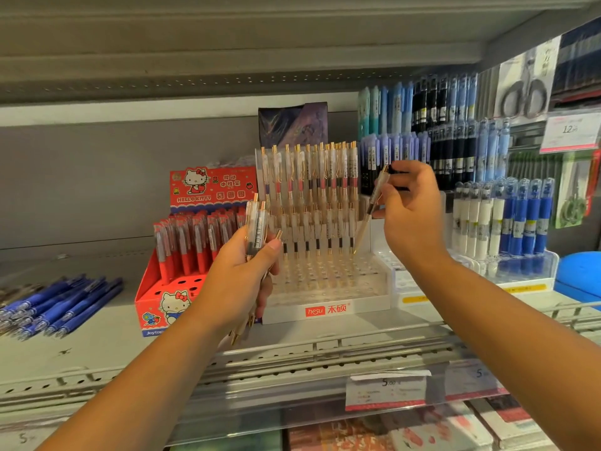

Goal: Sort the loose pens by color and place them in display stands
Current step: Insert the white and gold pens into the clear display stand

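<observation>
My left hand (242,271) grips a bunch of clear gold-tipped pens (257,229), upright, in front of the white tiered display stand (328,309). My right hand (411,203) pinches a single clear gold-tipped pen (370,208), tilted, its tip just above the stand's right side near the lower row of standing pens. The stand's back rows hold several matching pens (312,177); its front holes are bare.
A red Hello Kitty box of red pens (195,242) stands left of the stand. Loose blue pens (61,307) lie on the shelf at far left. Blue, black and white pens (500,216) fill stands at right. Price tags (387,390) hang on the shelf's front rail.
</observation>
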The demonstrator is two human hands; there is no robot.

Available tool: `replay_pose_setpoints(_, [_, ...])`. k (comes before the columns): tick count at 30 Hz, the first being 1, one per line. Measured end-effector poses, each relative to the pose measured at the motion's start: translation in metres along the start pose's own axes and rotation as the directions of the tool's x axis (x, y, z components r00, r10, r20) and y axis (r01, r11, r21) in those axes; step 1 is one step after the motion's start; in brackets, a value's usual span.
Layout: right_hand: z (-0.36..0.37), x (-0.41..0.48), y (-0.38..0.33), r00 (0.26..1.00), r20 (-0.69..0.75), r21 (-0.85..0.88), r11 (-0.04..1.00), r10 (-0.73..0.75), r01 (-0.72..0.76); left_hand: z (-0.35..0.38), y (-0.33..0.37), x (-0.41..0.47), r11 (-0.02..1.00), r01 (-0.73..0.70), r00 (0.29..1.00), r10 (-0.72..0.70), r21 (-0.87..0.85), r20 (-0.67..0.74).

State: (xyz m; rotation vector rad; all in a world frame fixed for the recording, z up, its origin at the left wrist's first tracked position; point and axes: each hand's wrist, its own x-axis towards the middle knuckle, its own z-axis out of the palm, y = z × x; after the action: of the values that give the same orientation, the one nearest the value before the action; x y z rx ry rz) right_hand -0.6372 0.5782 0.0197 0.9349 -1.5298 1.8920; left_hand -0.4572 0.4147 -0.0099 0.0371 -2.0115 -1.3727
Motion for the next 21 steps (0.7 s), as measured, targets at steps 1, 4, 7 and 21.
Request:
replay_pose_setpoints(1, [0.0,0.001,0.001,1.0,-0.009,-0.034,0.999,0.0,0.0,0.0,0.001,0.0,1.0,-0.008,1.0,0.008,0.004,-0.016])
replay_pose_setpoints(4, [0.001,0.002,0.003,0.999,0.013,-0.086,0.996,0.033,-0.032,-0.001,0.002,-0.001,1.0,-0.011,0.998,0.011,0.01,-0.06])
replay_pose_setpoints(7, [0.001,0.002,0.005,0.997,0.052,-0.112,0.992,0.06,-0.054,-0.001,0.003,-0.001,1.0,0.002,0.996,0.0,0.026,-0.093])
replay_pose_setpoints(21, [0.002,0.007,0.025,0.957,0.212,-0.34,0.933,0.196,-0.116,-0.001,0.006,0.001,0.991,-0.001,0.99,-0.018,-0.135,-0.14])
